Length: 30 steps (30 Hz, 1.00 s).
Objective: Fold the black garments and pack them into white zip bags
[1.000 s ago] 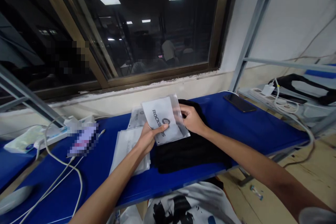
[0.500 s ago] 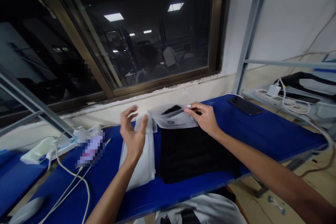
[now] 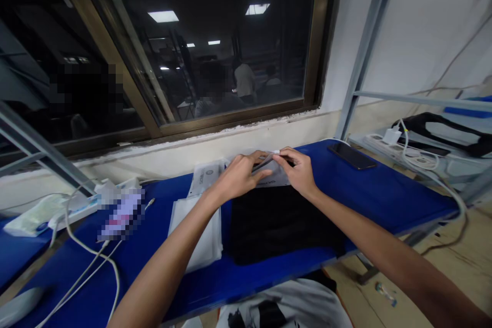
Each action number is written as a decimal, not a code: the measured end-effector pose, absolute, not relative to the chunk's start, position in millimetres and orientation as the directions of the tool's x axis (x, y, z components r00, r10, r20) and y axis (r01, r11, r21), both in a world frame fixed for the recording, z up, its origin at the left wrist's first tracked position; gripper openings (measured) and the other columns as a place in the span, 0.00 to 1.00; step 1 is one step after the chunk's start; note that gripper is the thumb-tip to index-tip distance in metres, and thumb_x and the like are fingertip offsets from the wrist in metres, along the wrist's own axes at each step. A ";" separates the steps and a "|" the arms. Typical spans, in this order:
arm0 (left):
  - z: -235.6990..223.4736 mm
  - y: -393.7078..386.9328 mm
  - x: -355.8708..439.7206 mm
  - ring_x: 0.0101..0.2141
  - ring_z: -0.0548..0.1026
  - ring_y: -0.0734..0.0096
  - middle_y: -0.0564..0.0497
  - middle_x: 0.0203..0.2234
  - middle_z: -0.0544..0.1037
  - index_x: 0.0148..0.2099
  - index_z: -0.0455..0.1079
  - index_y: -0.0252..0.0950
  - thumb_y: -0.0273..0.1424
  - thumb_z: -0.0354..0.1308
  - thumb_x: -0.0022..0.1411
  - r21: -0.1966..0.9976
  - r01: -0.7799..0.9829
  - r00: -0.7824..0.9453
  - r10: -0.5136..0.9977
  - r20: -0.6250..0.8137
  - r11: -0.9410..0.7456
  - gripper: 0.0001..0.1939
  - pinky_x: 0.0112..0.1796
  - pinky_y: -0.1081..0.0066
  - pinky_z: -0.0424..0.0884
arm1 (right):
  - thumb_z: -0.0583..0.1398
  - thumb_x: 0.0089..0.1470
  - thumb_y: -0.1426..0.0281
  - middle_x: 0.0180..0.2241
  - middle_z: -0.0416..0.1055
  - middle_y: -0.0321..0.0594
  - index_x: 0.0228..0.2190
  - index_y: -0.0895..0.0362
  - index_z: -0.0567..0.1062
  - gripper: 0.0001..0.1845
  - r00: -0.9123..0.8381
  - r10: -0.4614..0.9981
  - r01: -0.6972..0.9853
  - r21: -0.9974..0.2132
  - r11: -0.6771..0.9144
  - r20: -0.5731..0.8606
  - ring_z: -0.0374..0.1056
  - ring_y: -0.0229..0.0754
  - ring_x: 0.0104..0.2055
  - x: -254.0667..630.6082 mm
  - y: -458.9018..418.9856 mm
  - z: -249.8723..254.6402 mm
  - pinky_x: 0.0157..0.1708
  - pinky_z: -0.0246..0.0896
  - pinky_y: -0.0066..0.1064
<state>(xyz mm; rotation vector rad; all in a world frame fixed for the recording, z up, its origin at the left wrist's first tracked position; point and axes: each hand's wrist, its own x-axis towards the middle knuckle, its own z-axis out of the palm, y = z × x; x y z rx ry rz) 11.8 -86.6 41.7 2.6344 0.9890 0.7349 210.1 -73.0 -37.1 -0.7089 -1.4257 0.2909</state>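
Two bare hands work a clear plastic bag [image 3: 271, 171] at a blue table [image 3: 378, 189], the bag held just above the far edge of a folded black cloth [image 3: 282, 225]. The right hand [image 3: 298, 171] pinches the bag's upper edge between thumb and fingers, while the left hand [image 3: 240, 177], fingers curled, closes over the bag from the other side, its fingertips almost meeting the right hand. Just left of the hands lies a printed white packet [image 3: 205, 177], with a flat white package [image 3: 196, 233] below it beside the cloth. A black phone [image 3: 351, 156] rests on the table to the right, near a white power strip [image 3: 384, 139]. Beyond a dark window [image 3: 215, 46], a person [image 3: 244, 79] stands in a dim room.
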 end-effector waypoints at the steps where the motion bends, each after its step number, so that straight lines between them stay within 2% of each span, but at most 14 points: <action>1: 42.6 -86.4 10.7 0.48 0.80 0.57 0.47 0.46 0.83 0.59 0.69 0.41 0.40 0.59 0.69 0.383 0.545 0.639 0.665 0.387 -0.746 0.20 0.45 0.64 0.74 | 0.65 0.59 0.67 0.29 0.73 0.38 0.29 0.57 0.78 0.08 0.157 0.577 0.235 -0.598 0.766 0.801 0.70 0.39 0.31 210.0 -73.1 -37.2 0.32 0.65 0.30; 3: 43.3 -86.7 11.3 0.47 0.79 0.56 0.46 0.44 0.82 0.57 0.71 0.40 0.42 0.60 0.68 0.314 0.550 0.584 0.626 0.517 -0.774 0.19 0.46 0.62 0.73 | 0.65 0.59 0.68 0.28 0.73 0.38 0.28 0.57 0.78 0.08 0.136 0.536 0.274 -0.552 0.788 0.833 0.70 0.39 0.31 208.5 -75.7 -36.8 0.32 0.65 0.31; 5: 40.8 -87.0 15.1 0.49 0.76 0.56 0.44 0.45 0.80 0.54 0.73 0.38 0.42 0.62 0.67 0.203 0.521 0.556 0.509 0.657 -0.829 0.18 0.49 0.61 0.72 | 0.64 0.60 0.71 0.29 0.76 0.38 0.29 0.56 0.79 0.07 0.087 0.474 0.313 -0.476 0.822 0.876 0.72 0.40 0.32 205.2 -80.5 -36.7 0.35 0.66 0.32; 8: 32.0 -85.9 23.3 0.46 0.75 0.61 0.46 0.41 0.80 0.47 0.75 0.36 0.35 0.58 0.70 0.111 0.424 0.597 0.369 0.712 -0.899 0.09 0.47 0.63 0.71 | 0.64 0.59 0.74 0.30 0.78 0.39 0.31 0.56 0.81 0.06 0.045 0.417 0.338 -0.406 0.849 0.908 0.74 0.40 0.32 198.1 -89.1 -37.3 0.35 0.68 0.32; 10: 26.9 -84.1 27.4 0.40 0.76 0.65 0.48 0.36 0.80 0.42 0.75 0.36 0.30 0.55 0.72 0.110 0.391 0.592 0.342 0.730 -0.914 0.07 0.44 0.65 0.71 | 0.65 0.59 0.74 0.29 0.78 0.39 0.31 0.56 0.82 0.06 0.056 0.412 0.347 -0.405 0.846 0.909 0.74 0.40 0.31 194.1 -94.0 -36.5 0.34 0.68 0.32; 14: 30.5 -79.0 23.2 0.38 0.76 0.65 0.49 0.33 0.80 0.38 0.75 0.36 0.29 0.60 0.68 0.104 0.426 0.564 0.354 0.746 -0.899 0.05 0.41 0.66 0.70 | 0.65 0.59 0.73 0.30 0.80 0.38 0.32 0.55 0.83 0.05 0.116 0.417 0.379 -0.428 0.821 0.902 0.75 0.40 0.32 199.3 -95.5 -29.7 0.35 0.68 0.32; 18: 48.7 -66.4 -3.4 0.39 0.77 0.62 0.48 0.35 0.81 0.36 0.75 0.36 0.29 0.62 0.66 0.073 0.574 0.532 0.440 0.723 -0.816 0.04 0.42 0.65 0.70 | 0.69 0.55 0.69 0.28 0.77 0.36 0.29 0.55 0.82 0.04 0.402 0.370 0.342 -0.512 0.788 0.838 0.73 0.39 0.29 226.1 -78.1 -24.3 0.31 0.67 0.30; 20: 57.3 -57.4 -20.0 0.39 0.78 0.62 0.48 0.35 0.81 0.35 0.75 0.37 0.29 0.62 0.65 0.135 0.619 0.468 0.501 0.728 -0.774 0.04 0.42 0.66 0.70 | 0.71 0.52 0.66 0.28 0.76 0.36 0.29 0.56 0.80 0.07 0.534 0.370 0.265 -0.566 0.781 0.760 0.72 0.39 0.29 238.2 -67.1 -25.2 0.29 0.66 0.29; 22: 63.0 -49.2 -32.8 0.36 0.78 0.64 0.50 0.33 0.82 0.35 0.75 0.37 0.30 0.63 0.64 0.235 0.636 0.375 0.560 0.739 -0.735 0.04 0.40 0.68 0.71 | 0.71 0.50 0.62 0.28 0.76 0.36 0.30 0.57 0.79 0.12 0.562 0.438 0.182 -0.622 0.762 0.701 0.73 0.39 0.29 242.6 -60.4 -28.0 0.29 0.67 0.29; 25: 65.7 -41.3 -40.9 0.30 0.76 0.69 0.52 0.30 0.81 0.35 0.76 0.36 0.30 0.62 0.62 0.395 0.626 0.207 0.632 0.747 -0.672 0.04 0.35 0.70 0.70 | 0.69 0.53 0.57 0.26 0.75 0.35 0.33 0.56 0.76 0.16 0.394 0.679 0.013 -0.742 0.670 0.620 0.71 0.38 0.26 234.0 -62.7 -32.1 0.24 0.67 0.26; 27: 65.1 -38.6 -40.9 0.27 0.74 0.71 0.52 0.29 0.81 0.36 0.76 0.36 0.31 0.62 0.61 0.469 0.595 0.142 0.660 0.738 -0.653 0.04 0.32 0.71 0.68 | 0.68 0.54 0.55 0.27 0.74 0.34 0.38 0.56 0.75 0.19 0.098 0.846 -0.082 -0.843 0.531 0.524 0.70 0.37 0.23 223.8 -69.5 -33.5 0.20 0.68 0.26; 29: 64.1 -36.1 -39.9 0.28 0.74 0.70 0.51 0.30 0.81 0.36 0.77 0.36 0.33 0.63 0.59 0.509 0.543 0.171 0.682 0.711 -0.668 0.06 0.33 0.71 0.69 | 0.68 0.53 0.54 0.28 0.75 0.36 0.40 0.57 0.76 0.21 -0.246 0.879 -0.077 -0.912 0.402 0.408 0.71 0.39 0.24 214.8 -76.4 -34.1 0.19 0.70 0.28; 30: 63.5 -34.6 -39.8 0.29 0.75 0.70 0.51 0.30 0.81 0.36 0.77 0.36 0.34 0.64 0.59 0.518 0.519 0.188 0.683 0.706 -0.679 0.07 0.35 0.70 0.70 | 0.68 0.54 0.53 0.29 0.75 0.38 0.39 0.58 0.76 0.22 -0.357 0.858 -0.061 -0.926 0.372 0.368 0.73 0.40 0.25 211.4 -78.9 -34.5 0.19 0.72 0.29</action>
